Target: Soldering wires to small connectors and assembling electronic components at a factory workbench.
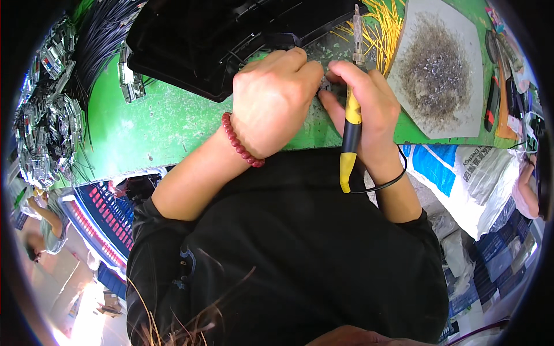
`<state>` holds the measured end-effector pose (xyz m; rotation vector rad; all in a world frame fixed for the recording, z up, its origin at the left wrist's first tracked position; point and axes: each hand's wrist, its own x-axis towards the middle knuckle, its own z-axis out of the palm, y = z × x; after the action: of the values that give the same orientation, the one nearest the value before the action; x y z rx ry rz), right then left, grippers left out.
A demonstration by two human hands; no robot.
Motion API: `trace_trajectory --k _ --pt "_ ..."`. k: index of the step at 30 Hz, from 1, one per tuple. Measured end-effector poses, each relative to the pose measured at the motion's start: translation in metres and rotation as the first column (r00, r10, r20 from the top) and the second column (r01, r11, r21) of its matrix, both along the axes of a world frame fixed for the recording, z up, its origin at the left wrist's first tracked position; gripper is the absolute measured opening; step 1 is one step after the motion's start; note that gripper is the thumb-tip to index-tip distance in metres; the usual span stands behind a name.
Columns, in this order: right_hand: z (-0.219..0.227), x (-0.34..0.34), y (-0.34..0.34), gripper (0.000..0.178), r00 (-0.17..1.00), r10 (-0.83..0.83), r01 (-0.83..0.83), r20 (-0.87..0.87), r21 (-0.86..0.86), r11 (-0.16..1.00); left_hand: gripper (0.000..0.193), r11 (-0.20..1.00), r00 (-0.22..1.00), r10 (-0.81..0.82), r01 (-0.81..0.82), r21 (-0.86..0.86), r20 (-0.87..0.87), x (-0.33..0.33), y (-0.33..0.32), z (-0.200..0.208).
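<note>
My right hand (372, 104) is closed around a yellow and black soldering iron (351, 127), whose metal tip points away from me. Its cable hangs in a loop by my right wrist. My left hand (271, 95), with a dark red bead bracelet (239, 143) at the wrist, is curled with its knuckles up, so what its fingers hold is hidden. Both hands' fingertips nearly meet over the near part of the green bench (127, 135). A small greyish piece (324, 86) shows between them, too small to name. A black plastic tray (190, 49) lies just beyond my left hand.
Yellow wires (384, 32) lie beyond my right hand, beside a pale board (412, 118) strewn with grey debris. Dark wires (109, 34) and a heap of shiny metal-and-clear parts (49, 127) are at left; one similar part (130, 81) sits by the tray. Hand tools (493, 95) lie far right.
</note>
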<state>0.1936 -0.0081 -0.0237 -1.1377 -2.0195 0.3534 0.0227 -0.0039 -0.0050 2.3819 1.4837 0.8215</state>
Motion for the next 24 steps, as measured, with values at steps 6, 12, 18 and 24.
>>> trace_trajectory --k 6,12,18,24 --pt "0.000 0.002 0.001 0.048 1.000 0.019 -0.020 0.018 0.041 0.999 0.009 0.999 0.999 0.005 -0.003 0.040 -0.053 0.003 -0.001 0.003" --pt "0.000 -0.001 0.001 0.047 1.000 0.002 -0.003 0.014 0.056 0.998 0.008 0.992 0.995 -0.098 0.096 0.084 0.018 -0.003 0.005 -0.005" --pt "0.002 -0.001 0.000 0.047 1.000 -0.003 0.002 0.028 0.048 0.999 0.008 0.999 0.999 -0.029 0.030 0.026 -0.045 -0.002 0.000 -0.002" --pt "-0.003 0.016 0.002 0.039 0.985 0.010 0.000 -0.170 0.057 0.998 0.008 1.000 0.997 0.000 -0.001 -0.006 -0.083 0.004 0.001 0.004"
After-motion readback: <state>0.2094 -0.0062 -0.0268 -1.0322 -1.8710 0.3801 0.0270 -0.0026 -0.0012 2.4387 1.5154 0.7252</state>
